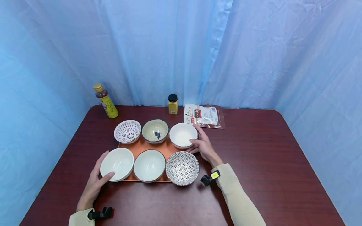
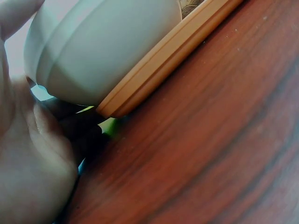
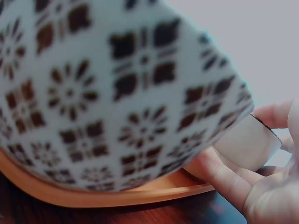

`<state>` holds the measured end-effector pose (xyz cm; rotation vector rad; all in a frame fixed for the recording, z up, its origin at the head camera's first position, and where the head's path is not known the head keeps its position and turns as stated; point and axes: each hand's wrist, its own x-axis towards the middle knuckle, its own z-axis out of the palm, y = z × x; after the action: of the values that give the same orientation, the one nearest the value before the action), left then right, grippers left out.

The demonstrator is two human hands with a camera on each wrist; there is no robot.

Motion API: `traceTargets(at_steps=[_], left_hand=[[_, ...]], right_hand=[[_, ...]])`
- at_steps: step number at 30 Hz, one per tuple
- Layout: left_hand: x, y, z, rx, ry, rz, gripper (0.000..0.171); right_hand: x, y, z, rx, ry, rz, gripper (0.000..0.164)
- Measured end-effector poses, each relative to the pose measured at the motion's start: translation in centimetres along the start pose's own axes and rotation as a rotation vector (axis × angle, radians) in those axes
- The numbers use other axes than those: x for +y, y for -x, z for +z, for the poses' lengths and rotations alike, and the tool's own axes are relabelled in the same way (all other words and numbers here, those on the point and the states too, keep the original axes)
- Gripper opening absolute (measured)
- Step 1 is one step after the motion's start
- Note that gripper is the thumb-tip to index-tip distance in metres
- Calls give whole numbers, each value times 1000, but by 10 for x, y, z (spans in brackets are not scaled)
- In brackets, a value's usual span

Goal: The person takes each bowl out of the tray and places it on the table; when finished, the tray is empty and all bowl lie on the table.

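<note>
Six bowls stand in two rows on an orange tray point(image 1: 137, 149). At the front left, a plain white bowl point(image 1: 117, 164) is held by my left hand point(image 1: 93, 185), thumb over the rim and fingers along its outer side. My right hand point(image 1: 204, 146) grips the white bowl with a dark rim point(image 1: 183, 135) at the back right, its thumb at the rim. Nearest that hand in front is a patterned bowl point(image 1: 182, 168), which fills much of the right wrist view. In the left wrist view, the plain bowl's base sits against the tray's edge point(image 2: 154, 65).
Between them stand a pale bowl point(image 1: 150, 165) and a speckled bowl with a dark fish point(image 1: 155, 131); a dash-patterned bowl point(image 1: 127, 131) is back left. Behind are a yellow-labelled bottle point(image 1: 108, 105), a black-capped jar point(image 1: 172, 105) and a brown-and-white packet point(image 1: 205, 116). Blue curtains point(image 1: 158, 53) surround the table.
</note>
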<state>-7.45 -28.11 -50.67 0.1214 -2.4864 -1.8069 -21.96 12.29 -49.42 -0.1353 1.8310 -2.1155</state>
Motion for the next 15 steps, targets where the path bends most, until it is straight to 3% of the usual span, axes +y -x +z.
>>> traceTargets(at_steps=[15], left_hand=[[-1, -1, 0, -2, -4, -25, 81]], right_hand=[[-14, 12, -13, 18, -84, -45, 76]])
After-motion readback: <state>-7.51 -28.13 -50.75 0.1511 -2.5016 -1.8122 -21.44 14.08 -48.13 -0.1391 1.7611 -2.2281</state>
